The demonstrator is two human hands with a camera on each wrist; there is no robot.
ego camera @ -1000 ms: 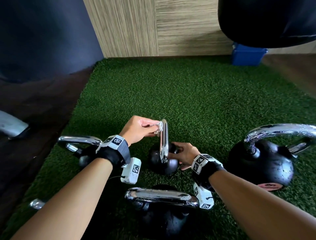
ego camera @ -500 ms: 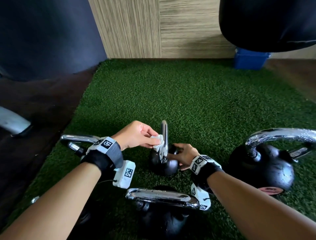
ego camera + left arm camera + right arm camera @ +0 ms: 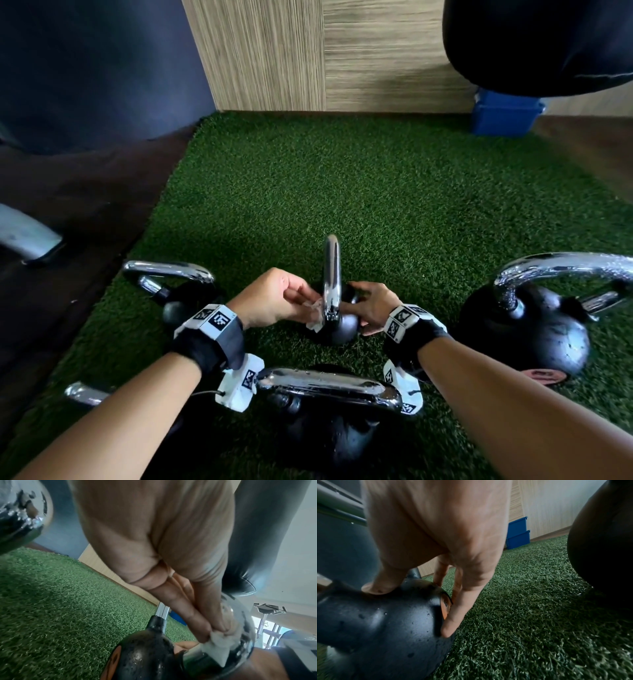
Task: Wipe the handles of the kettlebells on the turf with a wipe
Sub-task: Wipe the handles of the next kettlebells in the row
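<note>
A small black kettlebell stands mid-turf, its chrome handle edge-on to me. My left hand pinches a crumpled white wipe against the lower left leg of that handle; in the left wrist view the wipe sits between my fingertips and the wet chrome. My right hand grips the ball from the right, with the thumb on top and a finger down its side.
Three more chrome-handled kettlebells ring the small one: one at the left, one just in front of my wrists, and a large one at the right. Green turf stretches ahead to a wood wall. A blue bin sits far right under a black punching bag.
My left hand has slid the wipe down the handle, from its top to near the ball. The right hand has kept its grip on the ball.
</note>
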